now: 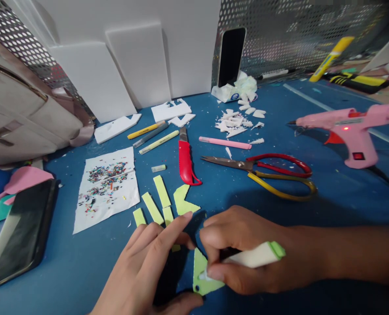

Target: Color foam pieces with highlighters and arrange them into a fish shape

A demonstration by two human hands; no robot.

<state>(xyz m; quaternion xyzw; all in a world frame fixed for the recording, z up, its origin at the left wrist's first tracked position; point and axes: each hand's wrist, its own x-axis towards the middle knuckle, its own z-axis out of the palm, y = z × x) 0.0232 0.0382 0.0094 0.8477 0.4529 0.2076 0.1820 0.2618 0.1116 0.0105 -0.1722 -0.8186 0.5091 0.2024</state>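
Note:
My right hand is closed around a pale marker with a light green end, its tip against a light green triangular foam piece on the table. That piece has a small dark hole near its lower corner. My left hand steadies it, thumb at the bottom edge and a bent finger at the top corner, while the index finger stretches forward. Just beyond lie a notched green piece and several green strips, some partly hidden by my left hand. A small marker cap lies beyond the strips.
Past the pieces lie a red-handled cutter, scissors, and pink and yellow-green markers. A pink glue gun is at right, its light on. Bead-covered paper, a phone and a bag occupy the left.

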